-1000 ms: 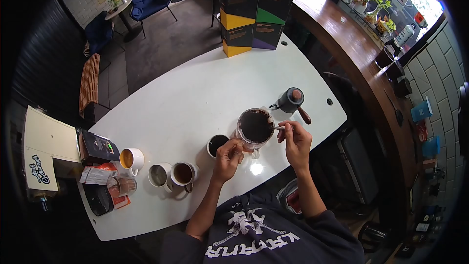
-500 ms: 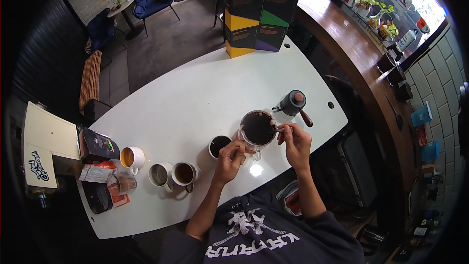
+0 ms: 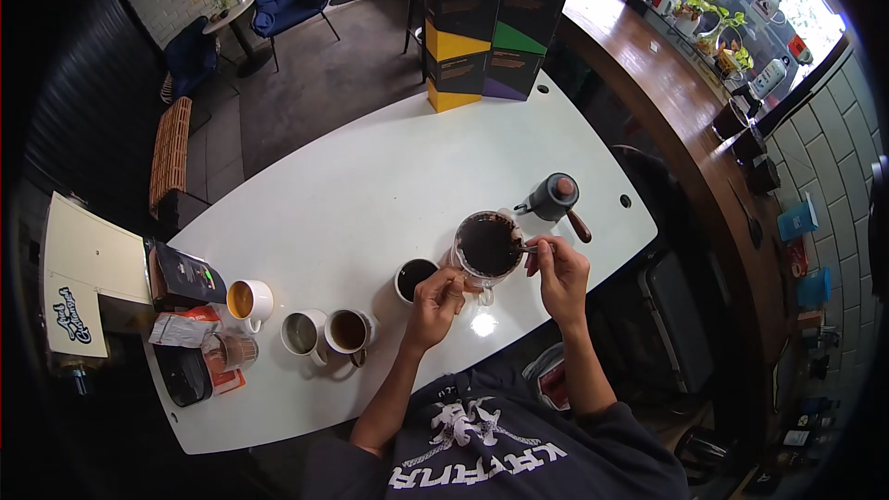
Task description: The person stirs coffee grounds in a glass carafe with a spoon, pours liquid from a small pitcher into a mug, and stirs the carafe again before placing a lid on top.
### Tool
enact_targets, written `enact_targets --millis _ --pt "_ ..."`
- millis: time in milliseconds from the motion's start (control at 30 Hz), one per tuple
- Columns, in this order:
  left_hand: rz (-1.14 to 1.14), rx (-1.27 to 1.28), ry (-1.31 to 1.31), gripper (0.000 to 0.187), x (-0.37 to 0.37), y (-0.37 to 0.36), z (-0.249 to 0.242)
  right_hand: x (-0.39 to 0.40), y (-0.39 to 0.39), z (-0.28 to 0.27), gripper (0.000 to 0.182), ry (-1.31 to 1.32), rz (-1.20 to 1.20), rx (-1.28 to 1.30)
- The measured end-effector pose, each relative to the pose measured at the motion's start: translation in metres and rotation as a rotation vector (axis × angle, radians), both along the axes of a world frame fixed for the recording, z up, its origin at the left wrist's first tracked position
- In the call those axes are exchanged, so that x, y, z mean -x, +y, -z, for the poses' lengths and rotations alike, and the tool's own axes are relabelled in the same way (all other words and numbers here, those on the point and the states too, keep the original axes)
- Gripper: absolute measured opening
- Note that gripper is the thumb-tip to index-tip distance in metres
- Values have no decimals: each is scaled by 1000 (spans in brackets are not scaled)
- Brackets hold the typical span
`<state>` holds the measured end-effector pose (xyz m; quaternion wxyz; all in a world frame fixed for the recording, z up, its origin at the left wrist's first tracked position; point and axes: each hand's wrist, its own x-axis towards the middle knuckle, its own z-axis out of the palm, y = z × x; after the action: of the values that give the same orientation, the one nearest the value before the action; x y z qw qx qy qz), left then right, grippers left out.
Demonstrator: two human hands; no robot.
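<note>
A coffee dripper (image 3: pixel 487 278) with a paper filter, filled with dark wet coffee (image 3: pixel 488 243), stands in front of me on the white table. My left hand (image 3: pixel 436 304) is closed at its near left side, fingers pinched against the edge. A spoon (image 3: pixel 529 248) is gripped in my right hand (image 3: pixel 561 278), its tip at the right inner wall of the filter; the bowl is hidden in the coffee. Just left of the dripper, partly behind my left hand, sits a cup of black liquid (image 3: pixel 414 274). Beyond the right hand stands a dark pouring kettle (image 3: pixel 554 196) with a wooden handle.
To the left are two cups (image 3: pixel 303 331) side by side, a white mug (image 3: pixel 250 300) with orange-brown content, a black coffee bag (image 3: pixel 185 273) and a tipped clear glass (image 3: pixel 237 350). Stacked black boxes (image 3: pixel 460 11) stand at the table's far end. A wooden counter (image 3: pixel 639 56) runs along the right.
Almost nothing differs. My right hand and the spoon have shifted very slightly; the left hand stays at the dripper.
</note>
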<state>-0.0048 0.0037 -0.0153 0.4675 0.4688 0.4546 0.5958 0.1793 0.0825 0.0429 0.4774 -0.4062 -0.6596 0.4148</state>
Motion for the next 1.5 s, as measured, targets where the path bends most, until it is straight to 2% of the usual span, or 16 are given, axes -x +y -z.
enact_targets --millis 133,533,1067,1500 --pt "-5 -2 3 29 0 0 -2 1 0 3 21 78 25 11" --pt "-5 5 7 29 0 -1 -3 0 -1 2 21 14 7 14" --pt "15 -15 11 27 2 -1 -2 -1 -2 5 21 72 45 33" --pt "37 23 -3 33 3 -2 -5 0 -1 5 20 78 24 37"
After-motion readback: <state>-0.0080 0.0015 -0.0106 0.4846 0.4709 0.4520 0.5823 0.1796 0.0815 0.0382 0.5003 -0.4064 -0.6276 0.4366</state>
